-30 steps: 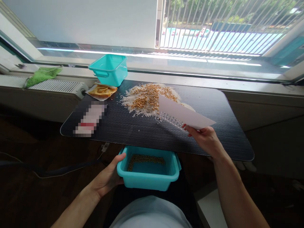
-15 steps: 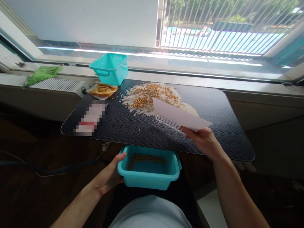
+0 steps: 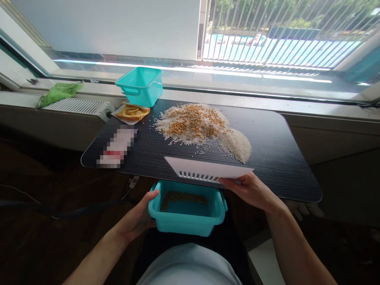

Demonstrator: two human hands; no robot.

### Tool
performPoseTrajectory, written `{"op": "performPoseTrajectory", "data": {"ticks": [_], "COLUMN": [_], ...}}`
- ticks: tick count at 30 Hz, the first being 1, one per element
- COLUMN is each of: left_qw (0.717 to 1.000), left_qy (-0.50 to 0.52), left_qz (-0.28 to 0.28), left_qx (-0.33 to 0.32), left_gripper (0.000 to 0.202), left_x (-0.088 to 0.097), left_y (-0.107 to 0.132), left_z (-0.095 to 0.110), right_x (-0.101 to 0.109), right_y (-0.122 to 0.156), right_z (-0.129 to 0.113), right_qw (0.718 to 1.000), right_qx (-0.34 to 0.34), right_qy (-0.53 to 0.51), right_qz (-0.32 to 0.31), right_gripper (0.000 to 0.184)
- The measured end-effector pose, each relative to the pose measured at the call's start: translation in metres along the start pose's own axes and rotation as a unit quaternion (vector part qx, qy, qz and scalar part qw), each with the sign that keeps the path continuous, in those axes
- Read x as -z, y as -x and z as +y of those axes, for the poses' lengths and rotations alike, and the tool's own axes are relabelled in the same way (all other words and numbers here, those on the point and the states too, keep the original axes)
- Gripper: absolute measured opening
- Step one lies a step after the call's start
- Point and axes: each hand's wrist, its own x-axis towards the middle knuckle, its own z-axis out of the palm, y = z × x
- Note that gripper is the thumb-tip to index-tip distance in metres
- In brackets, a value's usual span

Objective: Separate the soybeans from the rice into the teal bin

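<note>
My left hand (image 3: 144, 213) grips the left rim of a turquoise plastic tub (image 3: 187, 225) just below the table's front edge. A layer of round yellowish beans (image 3: 184, 197) covers part of its floor. Closed on the right end of a white slotted scraper (image 3: 204, 168), my right hand (image 3: 249, 190) keeps it tilted over the table edge, above the tub's far rim. On the dark table (image 3: 276, 158) lies a spread heap of white rice (image 3: 236, 144) mixed with yellow soybeans (image 3: 196, 118); the heap's right lobe is mostly rice.
A second turquoise tub (image 3: 141, 87) stands at the table's back left. In front of it are a yellow folded cloth (image 3: 132, 113) on a white sheet and a blurred flat item (image 3: 118, 148). A green cloth (image 3: 62, 94) lies on the radiator (image 3: 80, 106) beneath the window.
My right hand has drawn the scraper from the heap toward me and left, to the front edge above the tub. My left hand and the tub stay nearly still.
</note>
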Motion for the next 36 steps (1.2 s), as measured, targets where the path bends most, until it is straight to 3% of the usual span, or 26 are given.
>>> {"op": "performPoseTrajectory", "data": {"ticks": [3,7,10,18,22,32,36], "left_qw": [1.0,1.0,1.0,1.0,1.0,1.0,1.0], "left_qy": [0.009,0.013,0.019,0.015,0.015,0.015,0.014], "left_qz": [-0.003,0.015,0.015,-0.005,-0.007,0.006,0.003], "left_qx": [0.003,0.008,0.012,0.008,0.008,0.011,0.01], "left_gripper": [0.066,0.066,0.066,0.068,0.067,0.068,0.068], "left_x": [0.001,0.002,0.002,-0.001,-0.002,-0.003,-0.002], "left_y": [-0.001,-0.001,-0.001,-0.003,-0.002,-0.003,-0.003], "left_z": [-0.001,-0.003,-0.002,0.001,0.0,0.001,0.001], "right_x": [-0.019,-0.055,-0.062,-0.012,0.01,0.01,0.012], "right_y": [-0.012,-0.025,-0.024,-0.008,-0.01,-0.021,-0.023], "right_z": [-0.003,-0.003,0.005,0.026,0.027,0.029,0.027], "right_qw": [0.997,0.998,0.994,0.94,0.925,0.959,0.961], "right_qx": [0.001,0.001,-0.038,-0.183,-0.175,-0.123,-0.115], "right_qy": [0.01,-0.041,-0.029,0.033,0.042,0.077,0.071], "right_qz": [0.075,0.042,0.094,0.287,0.336,0.242,0.243], "right_gripper": [0.026,0.028,0.029,0.033,0.026,0.034,0.033]}}
